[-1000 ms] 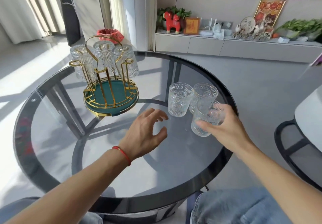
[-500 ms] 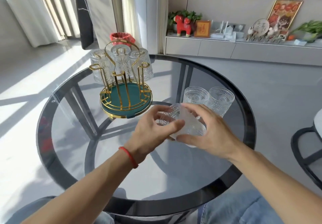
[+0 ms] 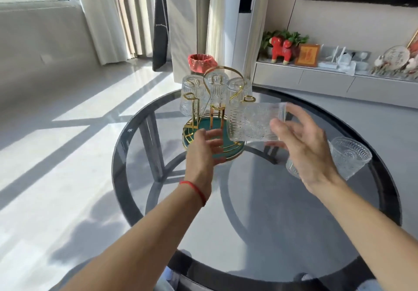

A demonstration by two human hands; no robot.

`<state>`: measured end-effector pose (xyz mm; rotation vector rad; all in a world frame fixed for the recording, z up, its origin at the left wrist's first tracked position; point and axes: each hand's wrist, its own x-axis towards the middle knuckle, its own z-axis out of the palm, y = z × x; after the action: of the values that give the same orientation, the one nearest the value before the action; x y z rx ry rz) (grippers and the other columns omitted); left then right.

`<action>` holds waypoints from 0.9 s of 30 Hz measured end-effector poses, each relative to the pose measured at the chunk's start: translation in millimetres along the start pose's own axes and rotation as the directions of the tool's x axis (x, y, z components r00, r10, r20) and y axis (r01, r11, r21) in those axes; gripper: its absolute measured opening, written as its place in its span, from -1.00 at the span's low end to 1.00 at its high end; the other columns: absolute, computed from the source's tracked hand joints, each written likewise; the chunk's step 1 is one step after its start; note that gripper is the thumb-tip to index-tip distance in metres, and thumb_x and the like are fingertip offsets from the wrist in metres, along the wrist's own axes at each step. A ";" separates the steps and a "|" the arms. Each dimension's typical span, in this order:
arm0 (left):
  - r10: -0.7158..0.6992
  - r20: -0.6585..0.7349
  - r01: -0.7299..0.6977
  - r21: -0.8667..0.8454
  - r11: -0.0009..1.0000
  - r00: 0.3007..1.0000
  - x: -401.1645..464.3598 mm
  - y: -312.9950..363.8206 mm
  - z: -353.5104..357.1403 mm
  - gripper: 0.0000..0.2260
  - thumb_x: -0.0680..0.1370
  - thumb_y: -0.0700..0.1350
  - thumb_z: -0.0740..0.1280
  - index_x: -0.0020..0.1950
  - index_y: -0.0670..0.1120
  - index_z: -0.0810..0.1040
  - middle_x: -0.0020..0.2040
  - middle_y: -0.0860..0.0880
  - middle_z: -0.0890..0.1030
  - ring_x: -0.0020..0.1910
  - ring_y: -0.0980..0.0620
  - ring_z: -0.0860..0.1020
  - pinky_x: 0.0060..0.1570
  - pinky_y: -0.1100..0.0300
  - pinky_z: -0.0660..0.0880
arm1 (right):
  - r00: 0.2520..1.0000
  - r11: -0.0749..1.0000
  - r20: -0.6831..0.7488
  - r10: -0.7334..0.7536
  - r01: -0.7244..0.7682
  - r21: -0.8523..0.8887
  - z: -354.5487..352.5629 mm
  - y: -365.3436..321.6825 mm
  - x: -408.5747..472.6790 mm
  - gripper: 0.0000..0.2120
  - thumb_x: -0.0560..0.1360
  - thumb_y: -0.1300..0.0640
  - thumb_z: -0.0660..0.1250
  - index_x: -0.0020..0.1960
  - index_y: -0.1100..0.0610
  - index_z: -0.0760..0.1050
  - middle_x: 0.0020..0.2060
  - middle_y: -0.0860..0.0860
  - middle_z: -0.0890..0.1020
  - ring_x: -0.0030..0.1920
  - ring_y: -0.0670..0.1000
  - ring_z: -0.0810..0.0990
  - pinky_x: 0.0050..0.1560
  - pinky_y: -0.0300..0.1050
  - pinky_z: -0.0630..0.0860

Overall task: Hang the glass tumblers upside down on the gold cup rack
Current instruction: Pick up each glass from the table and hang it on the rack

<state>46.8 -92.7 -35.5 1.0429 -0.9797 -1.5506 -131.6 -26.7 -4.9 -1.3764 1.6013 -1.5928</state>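
The gold cup rack (image 3: 194, 130) with a green base stands at the far side of the round glass table (image 3: 260, 211). Three glass tumblers (image 3: 216, 86) hang upside down on its far pegs. My right hand (image 3: 303, 146) holds another ribbed tumbler (image 3: 251, 123) lying sideways in the air, just in front of the rack's right side, rim toward my hand. My left hand (image 3: 203, 150) is at the rack's near edge, fingers spread, touching or almost touching the base. Two tumblers (image 3: 349, 157) stand upright on the table at the right, one mostly hidden behind my right hand.
A red-lined bin (image 3: 201, 62) sits on the floor beyond the table. A low grey cabinet (image 3: 328, 80) with ornaments runs along the right wall. Curtains hang at the back left. My jeans-clad knees show at the table's near edge.
My right hand has lifted the tumbler from low over the table up to the rack and turned it sideways. My left hand let go of it and reached to the rack's base.
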 end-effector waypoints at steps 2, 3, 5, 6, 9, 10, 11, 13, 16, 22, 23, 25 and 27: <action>0.209 0.016 -0.185 0.536 0.823 0.978 1.3 -8.5 -10.1 -0.67 0.61 0.03 0.17 -0.05 -0.09 0.68 -0.02 -0.10 0.70 0.02 -0.10 0.63 -0.05 0.04 0.54 | 0.992 0.990 -0.025 -0.123 0.121 -0.076 6.8 -20.2 17.8 -0.38 0.49 -0.20 0.44 0.47 0.01 0.44 -0.02 0.11 0.74 -0.09 -0.04 0.77 0.00 0.01 0.69; 0.269 0.150 -0.286 0.752 0.593 0.951 1.7 -16.1 -14.3 -0.74 0.58 0.02 0.24 -0.02 -0.08 0.68 0.06 -0.11 0.67 0.13 -0.13 0.58 0.03 0.02 0.52 | 0.984 0.977 -0.024 -0.179 0.175 -0.119 10.5 -31.0 28.9 -0.40 0.52 -0.20 0.42 0.48 0.02 0.44 -0.02 0.13 0.74 -0.13 -0.04 0.76 -0.06 -0.05 0.70; 0.208 0.380 -0.417 0.892 0.176 0.901 1.9 -28.1 -18.3 -0.73 0.54 0.01 0.34 0.20 0.00 0.66 0.35 -0.12 0.54 0.42 -0.15 0.39 0.31 -0.11 0.44 | 0.970 0.942 0.013 -0.244 0.240 -0.233 20.9 -52.4 52.8 -0.39 0.55 -0.26 0.37 0.50 0.00 0.42 0.07 0.20 0.71 -0.16 0.01 0.76 -0.06 -0.06 0.68; 0.178 0.437 -0.451 0.891 0.046 0.882 2.1 -31.4 -19.4 -0.66 0.53 0.03 0.35 0.31 0.06 0.61 0.47 -0.11 0.44 0.52 -0.16 0.27 0.40 -0.19 0.37 | 0.968 0.923 0.044 -0.247 0.249 -0.295 28.1 -61.5 63.8 -0.36 0.54 -0.30 0.35 0.52 -0.04 0.40 0.14 0.18 0.68 -0.10 0.05 0.76 0.03 0.03 0.68; 0.118 0.499 -0.485 0.864 -0.133 0.858 4.5 -36.6 -23.6 -0.52 0.57 0.10 0.31 0.51 0.15 0.42 0.59 -0.10 0.26 0.59 -0.17 0.10 0.46 -0.31 0.24 | 0.959 0.856 0.129 -0.253 0.284 -0.433 55.9 -79.5 87.3 -0.31 0.50 -0.32 0.36 0.53 -0.05 0.38 0.32 0.11 0.60 0.23 0.12 0.62 0.25 0.12 0.57; 0.101 0.503 -0.487 0.861 -0.148 0.859 5.5 -37.2 -24.3 -0.50 0.58 0.12 0.29 0.54 0.17 0.37 0.60 -0.10 0.23 0.59 -0.17 0.09 0.45 -0.32 0.24 | 0.952 0.828 0.153 -0.263 0.305 -0.470 65.0 -82.8 92.4 -0.33 0.50 -0.30 0.37 0.52 -0.02 0.40 0.35 0.10 0.60 0.29 0.11 0.58 0.26 0.08 0.55; 0.080 0.500 -0.485 0.861 -0.152 0.862 6.3 -37.8 -24.7 -0.48 0.59 0.12 0.28 0.56 0.17 0.32 0.61 -0.11 0.21 0.59 -0.18 0.08 0.45 -0.32 0.24 | 0.947 0.804 0.176 -0.268 0.320 -0.502 73.5 -85.0 96.5 -0.34 0.51 -0.29 0.37 0.50 0.01 0.42 0.36 0.09 0.60 0.32 0.11 0.56 0.25 0.04 0.53; 0.036 0.488 -0.477 0.864 -0.161 0.872 6.3 -38.2 -23.9 -0.45 0.59 0.10 0.29 0.58 0.16 0.27 0.63 -0.13 0.16 0.61 -0.20 0.05 0.46 -0.35 0.21 | 0.943 0.774 0.219 -0.249 0.330 -0.541 87.2 -87.6 103.1 -0.33 0.49 -0.29 0.39 0.49 0.03 0.43 0.38 0.09 0.59 0.37 0.14 0.53 0.25 -0.01 0.49; 0.006 0.476 -0.468 0.867 -0.173 0.879 6.1 -35.7 -23.5 -0.45 0.59 0.08 0.31 0.57 0.12 0.28 0.64 -0.13 0.14 0.61 -0.20 0.03 0.45 -0.36 0.20 | 0.933 0.730 0.291 -0.214 0.351 -0.587 101.9 -86.1 110.0 -0.29 0.46 -0.29 0.42 0.51 0.01 0.44 0.43 0.10 0.57 0.44 0.18 0.50 0.35 0.06 0.44; -0.009 0.477 -0.469 0.860 -0.200 0.879 3.5 -33.5 -21.9 -0.50 0.58 0.04 0.32 0.53 0.10 0.35 0.66 -0.16 0.11 0.62 -0.24 0.02 0.40 -0.32 0.26 | 0.933 0.696 0.337 -0.130 0.328 -0.639 123.3 -67.3 113.4 -0.29 0.45 -0.30 0.43 0.49 0.02 0.44 0.40 0.08 0.58 0.39 0.15 0.53 0.25 -0.07 0.42; -0.015 0.477 -0.469 0.859 -0.204 0.879 3.0 -33.7 -21.4 -0.51 0.58 0.03 0.32 0.52 0.10 0.37 0.66 -0.17 0.10 0.62 -0.24 0.01 0.40 -0.31 0.27 | 0.932 0.691 0.339 -0.127 0.329 -0.644 126.1 -64.2 112.7 -0.29 0.45 -0.29 0.44 0.48 0.03 0.44 0.41 0.09 0.58 0.39 0.15 0.53 0.19 -0.11 0.38; -0.023 0.472 -0.466 0.860 -0.210 0.881 2.8 -34.2 -21.1 -0.52 0.58 0.03 0.31 0.51 0.10 0.38 0.67 -0.18 0.08 0.63 -0.25 -0.01 0.40 -0.32 0.27 | 0.930 0.688 0.347 -0.118 0.329 -0.647 129.8 -59.5 111.1 -0.30 0.45 -0.26 0.45 0.47 0.05 0.42 0.42 0.12 0.55 0.41 0.17 0.49 0.14 -0.10 0.33; -0.028 0.468 -0.462 0.860 -0.216 0.883 3.3 -33.7 -20.9 -0.52 0.58 0.03 0.31 0.51 0.09 0.38 0.67 -0.18 0.06 0.63 -0.25 -0.02 0.39 -0.32 0.27 | 0.936 0.693 0.340 -0.096 0.308 -0.652 131.3 -56.1 109.3 -0.31 0.46 -0.25 0.45 0.47 0.05 0.40 0.40 0.16 0.53 0.42 0.19 0.46 0.12 -0.09 0.32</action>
<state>56.6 -91.5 -74.0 1.4211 -2.7464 -0.1900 -39.8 -169.6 54.4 -2.1246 2.0141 -0.8114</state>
